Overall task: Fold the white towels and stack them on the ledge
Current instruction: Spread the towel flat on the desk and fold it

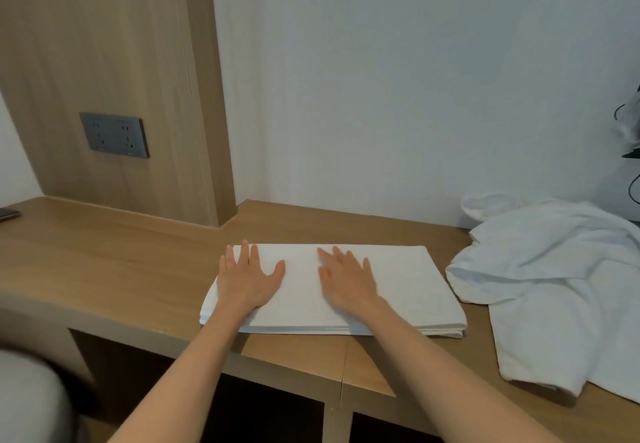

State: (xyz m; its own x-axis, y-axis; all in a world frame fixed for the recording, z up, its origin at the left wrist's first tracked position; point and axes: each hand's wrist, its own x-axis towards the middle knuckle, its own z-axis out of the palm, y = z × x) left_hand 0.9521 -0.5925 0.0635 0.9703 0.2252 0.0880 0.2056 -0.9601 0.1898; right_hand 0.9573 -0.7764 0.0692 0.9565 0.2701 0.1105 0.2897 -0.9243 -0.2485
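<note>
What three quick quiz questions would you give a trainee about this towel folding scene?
1. True or false: the left hand and right hand lie flat on the folded towel.
2. The crumpled towel lies: A left of the folded one, B right of it, C on top of it.
3. Fill in: the socket is set in the ___ panel.
Key: 1 true; 2 B; 3 wooden.

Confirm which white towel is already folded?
The towel under both hands, left and right, mid-ledge: a flat, layered rectangle. The other towel, to its right, lies crumpled and unfolded.
</note>
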